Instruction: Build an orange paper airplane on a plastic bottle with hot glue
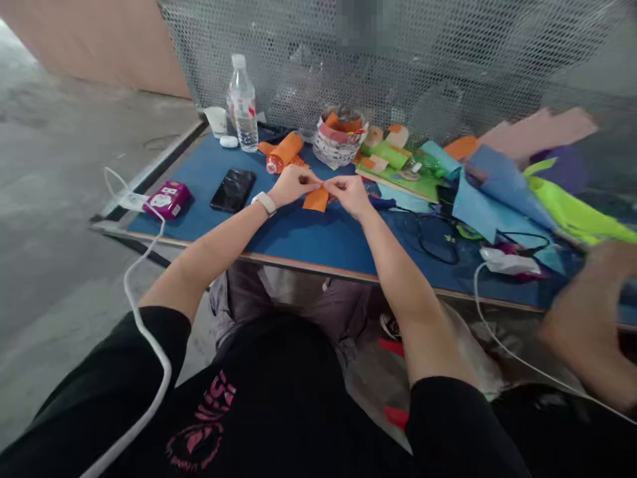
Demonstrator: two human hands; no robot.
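Between my two hands, above the blue tabletop point(279, 232), is a small piece of orange paper point(315, 200). My left hand point(294, 184) pinches its upper edge from the left, and my right hand point(350, 193) pinches it from the right, the fingertips almost meeting. The paper's lower part hangs free below the fingers. Just behind my left hand lies an orange paper-wrapped bottle point(285, 151). A basket-like container point(340, 141) covered in printed paper strips stands beyond my hands, with orange scraps inside.
A black phone point(233, 190), a purple tissue pack point(168, 199), a water bottle point(243, 106) and a paper cup point(216, 121) are on the left. Coloured sheets point(497, 186) pile up at right, near black cords. Another person's arm point(592, 318) reaches in. A white cable point(130, 285) crosses the left side.
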